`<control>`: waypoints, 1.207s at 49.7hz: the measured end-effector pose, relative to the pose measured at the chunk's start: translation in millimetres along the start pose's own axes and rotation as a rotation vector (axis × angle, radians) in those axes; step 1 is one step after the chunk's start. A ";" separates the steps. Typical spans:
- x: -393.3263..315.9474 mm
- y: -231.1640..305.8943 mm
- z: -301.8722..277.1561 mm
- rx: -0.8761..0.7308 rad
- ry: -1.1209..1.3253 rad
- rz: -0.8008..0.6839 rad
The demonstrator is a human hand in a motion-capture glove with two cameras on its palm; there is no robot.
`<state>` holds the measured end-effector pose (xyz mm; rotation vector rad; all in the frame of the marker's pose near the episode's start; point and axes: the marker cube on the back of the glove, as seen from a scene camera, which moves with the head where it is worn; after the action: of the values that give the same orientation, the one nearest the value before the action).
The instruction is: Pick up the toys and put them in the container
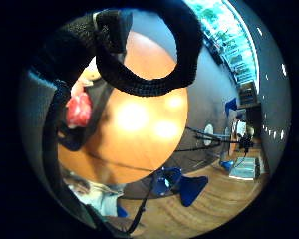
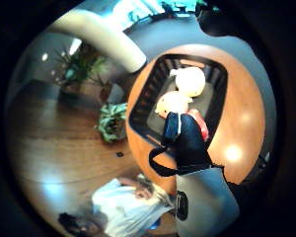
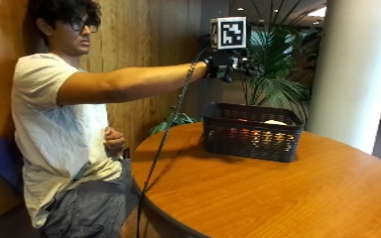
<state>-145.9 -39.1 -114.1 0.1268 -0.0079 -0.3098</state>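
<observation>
In the outside view my gloved right hand [image 3: 228,65] is held out at arm's length, high above the black wire basket [image 3: 251,133] on the round wooden table [image 3: 289,193]. The fingers hang relaxed and nothing shows between them. The thumb side palm view looks down into the basket [image 2: 145,106], where two pale yellow soft toys [image 2: 191,81] [image 2: 171,103] lie. A red toy [image 2: 203,126] lies beside them, partly hidden by my gloved finger [image 2: 187,140]. The little finger side palm view shows the red toy [image 1: 78,109] in the basket beside my glove's edge.
The basket stands near the table's far edge, by a white pillar [image 3: 359,69] and potted plants [image 3: 276,59]. The person sits at the left, the bare hand [image 3: 114,140] resting against the belly. A cable [image 3: 167,134] hangs from the outstretched arm down past the table's edge.
</observation>
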 end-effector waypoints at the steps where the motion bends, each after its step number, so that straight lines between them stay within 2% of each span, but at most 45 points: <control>1: 5.4 3.9 3.8 -0.008 0.007 0.005; 10: 53.3 33.0 29.4 -0.043 0.045 0.083; 14: 77.6 45.9 38.8 -0.060 0.068 0.167; 20: 98.7 63.1 49.3 -0.079 0.084 0.121; 38: 155.2 97.1 63.0 -0.088 0.099 0.264; 45: 168.9 106.7 66.6 -0.093 0.129 0.286; 56: 185.0 121.2 74.2 -0.107 0.179 0.228; 60: 181.9 120.2 75.1 -0.103 0.124 0.238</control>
<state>61.7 9.7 -26.6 0.0417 0.1147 -0.0643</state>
